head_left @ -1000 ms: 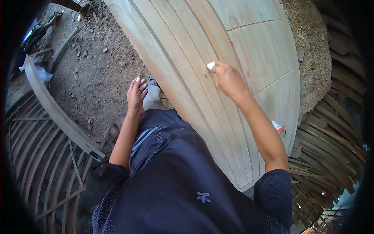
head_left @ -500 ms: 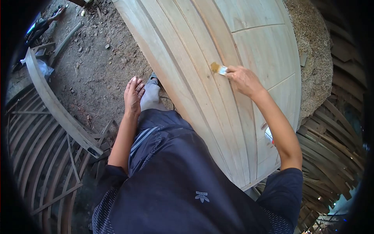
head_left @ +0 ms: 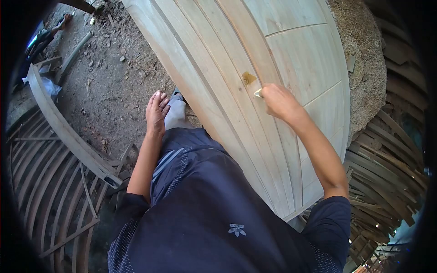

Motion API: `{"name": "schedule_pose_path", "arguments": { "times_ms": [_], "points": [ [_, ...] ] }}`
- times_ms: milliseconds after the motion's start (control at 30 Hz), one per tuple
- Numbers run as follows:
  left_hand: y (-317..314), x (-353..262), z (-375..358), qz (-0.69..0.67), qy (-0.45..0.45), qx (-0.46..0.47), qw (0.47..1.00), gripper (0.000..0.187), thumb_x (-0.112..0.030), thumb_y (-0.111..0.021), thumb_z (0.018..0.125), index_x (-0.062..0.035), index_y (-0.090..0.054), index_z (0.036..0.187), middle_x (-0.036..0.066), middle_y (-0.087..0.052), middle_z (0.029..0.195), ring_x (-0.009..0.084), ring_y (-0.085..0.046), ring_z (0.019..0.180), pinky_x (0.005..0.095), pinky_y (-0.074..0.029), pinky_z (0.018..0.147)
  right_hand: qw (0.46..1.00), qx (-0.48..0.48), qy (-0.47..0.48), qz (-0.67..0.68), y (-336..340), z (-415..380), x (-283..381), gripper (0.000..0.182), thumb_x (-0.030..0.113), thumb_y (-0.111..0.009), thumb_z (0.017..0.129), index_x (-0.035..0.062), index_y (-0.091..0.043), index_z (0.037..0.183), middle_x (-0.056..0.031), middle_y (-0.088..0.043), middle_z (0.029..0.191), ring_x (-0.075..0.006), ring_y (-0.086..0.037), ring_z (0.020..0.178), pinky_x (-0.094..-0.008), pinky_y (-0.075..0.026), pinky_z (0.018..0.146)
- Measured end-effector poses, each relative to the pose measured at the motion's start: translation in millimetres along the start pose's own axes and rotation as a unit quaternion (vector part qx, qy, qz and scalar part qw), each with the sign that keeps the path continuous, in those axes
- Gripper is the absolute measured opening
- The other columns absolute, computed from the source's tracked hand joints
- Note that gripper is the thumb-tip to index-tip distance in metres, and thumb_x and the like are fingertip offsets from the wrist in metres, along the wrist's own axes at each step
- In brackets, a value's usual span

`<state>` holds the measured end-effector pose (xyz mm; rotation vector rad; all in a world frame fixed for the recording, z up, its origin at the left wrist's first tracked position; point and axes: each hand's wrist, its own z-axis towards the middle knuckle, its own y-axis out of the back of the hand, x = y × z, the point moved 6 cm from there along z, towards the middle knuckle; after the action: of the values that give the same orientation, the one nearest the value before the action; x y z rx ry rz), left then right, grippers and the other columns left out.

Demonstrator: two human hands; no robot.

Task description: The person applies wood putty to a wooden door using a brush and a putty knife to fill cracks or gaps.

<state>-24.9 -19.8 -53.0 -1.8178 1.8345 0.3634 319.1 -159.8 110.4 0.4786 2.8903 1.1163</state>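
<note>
My right hand is closed around a putty knife, of which only a small pale piece shows beyond the fingers. It is over the pale wooden door panel, which has long grooves and raised strips. Just beyond the knife, a patch of yellow-brown putty lies on a flat strip near a groove. My left hand hangs beside the panel's left edge, above the ground, with fingers loosely curled and apart and nothing in it.
Curved wooden frames with slats stand at the left. Stacked wood strips and a heap of sawdust lie at the right. A plastic bag and another person's arm show at upper left.
My right hand has drawn back slightly toward me and turned, so less of the putty knife shows. The putty patch now sits on the wood apart from it. My left hand stays put.
</note>
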Motion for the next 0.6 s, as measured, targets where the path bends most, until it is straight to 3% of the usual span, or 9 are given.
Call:
{"name": "schedule_pose_path", "arguments": {
  "times_ms": [33, 100, 133, 200, 233, 300, 333, 433, 600],
  "points": [
    [1, -1, 1, 0.001, 0.000, 0.001, 1.000, 0.044, -0.040, -0.063, 0.102, -0.0130, -0.059, 0.136, -0.001, -0.066, 0.118, 0.0104, -0.063, 0.102, 0.0284, -0.051, 0.090, 1.000, 0.000, -0.001, 0.001, -2, -6, -5, 0.022, -0.012, -0.055, 0.079, -0.0054, -0.070, 0.095, -0.0243, -0.067, 0.106, -0.0443, -0.067, 0.093, -0.0490, -0.056, 0.081],
    [2, -1, 2, -0.013, -0.014, 0.005, 1.000, 0.045, -0.041, -0.063, 0.102, -0.0129, -0.059, 0.137, -0.001, -0.066, 0.118, 0.0106, -0.063, 0.103, 0.0283, -0.051, 0.090, 0.970, -0.181, 0.089, 0.137, 11, -26, -6, 0.030, -0.007, -0.055, 0.084, -0.0047, -0.071, 0.109, -0.0256, -0.070, 0.100, -0.0399, -0.071, 0.088, -0.0452, -0.058, 0.078],
    [3, 0, 4, -0.015, -0.014, 0.007, 1.000, 0.045, -0.041, -0.063, 0.102, -0.0129, -0.059, 0.137, -0.001, -0.066, 0.118, 0.0106, -0.063, 0.103, 0.0283, -0.051, 0.090, 0.970, -0.181, 0.088, 0.134, 3, -30, -4, 0.030, -0.007, -0.055, 0.084, -0.0047, -0.071, 0.109, -0.0256, -0.070, 0.100, -0.0399, -0.071, 0.088, -0.0452, -0.058, 0.078],
    [8, 1, 6, -0.007, -0.011, 0.002, 1.000, 0.045, -0.041, -0.063, 0.102, -0.0127, -0.058, 0.137, 0.000, -0.067, 0.119, 0.0106, -0.063, 0.103, 0.0279, -0.052, 0.090, 0.895, -0.235, -0.003, 0.379, -23, -34, -14, 0.031, 0.000, -0.057, 0.091, -0.0022, -0.069, 0.119, -0.0218, -0.072, 0.095, -0.0315, -0.074, 0.079, -0.0385, -0.059, 0.070],
    [7, 1, 6, -0.008, -0.012, 0.001, 1.000, 0.045, -0.041, -0.063, 0.102, -0.0127, -0.058, 0.137, 0.000, -0.067, 0.119, 0.0106, -0.063, 0.103, 0.0279, -0.052, 0.090, 0.895, -0.234, -0.002, 0.379, -42, -32, -9, 0.031, 0.000, -0.057, 0.091, -0.0022, -0.069, 0.119, -0.0218, -0.072, 0.095, -0.0315, -0.074, 0.079, -0.0385, -0.059, 0.070],
    [7, 3, 3, -0.001, 0.000, -0.003, 1.000, 0.045, -0.040, -0.064, 0.101, -0.0125, -0.058, 0.136, 0.001, -0.067, 0.120, 0.0104, -0.064, 0.103, 0.0276, -0.052, 0.090, 0.821, -0.283, -0.086, 0.489, -86, -29, -13, 0.030, 0.007, -0.060, 0.096, 0.0014, -0.068, 0.124, -0.0159, -0.073, 0.089, -0.0210, -0.072, 0.070, -0.0329, -0.057, 0.062],
    [8, 3, 2, 0.002, 0.000, -0.004, 1.000, 0.045, -0.040, -0.064, 0.101, -0.0125, -0.058, 0.136, 0.001, -0.067, 0.120, 0.0104, -0.064, 0.103, 0.0276, -0.052, 0.090, 0.801, -0.322, -0.088, 0.496, -96, -28, -9, 0.029, 0.010, -0.059, 0.098, 0.0021, -0.068, 0.124, -0.0118, -0.073, 0.085, -0.0151, -0.070, 0.065, -0.0306, -0.056, 0.058],
    [6, 3, 3, 0.008, -0.006, 0.005, 1.000, 0.045, -0.040, -0.065, 0.101, -0.0124, -0.058, 0.136, 0.001, -0.067, 0.120, 0.0106, -0.064, 0.103, 0.0277, -0.052, 0.090, 0.769, -0.370, -0.091, 0.513, -115, -26, -4, 0.028, 0.010, -0.059, 0.098, 0.0024, -0.068, 0.124, -0.0102, -0.072, 0.080, -0.0148, -0.069, 0.062, -0.0303, -0.055, 0.057],
    [2, 3, 3, 0.014, -0.009, 0.013, 1.000, 0.046, -0.042, -0.065, 0.101, -0.0140, -0.056, 0.137, 0.001, -0.066, 0.121, 0.0107, -0.062, 0.103, 0.0291, -0.050, 0.089, 0.786, -0.394, -0.092, 0.467, -115, -24, -2, 0.029, 0.009, -0.060, 0.097, 0.0016, -0.068, 0.123, -0.0106, -0.072, 0.079, -0.0166, -0.069, 0.063, -0.0321, -0.055, 0.061]
  ]
}}
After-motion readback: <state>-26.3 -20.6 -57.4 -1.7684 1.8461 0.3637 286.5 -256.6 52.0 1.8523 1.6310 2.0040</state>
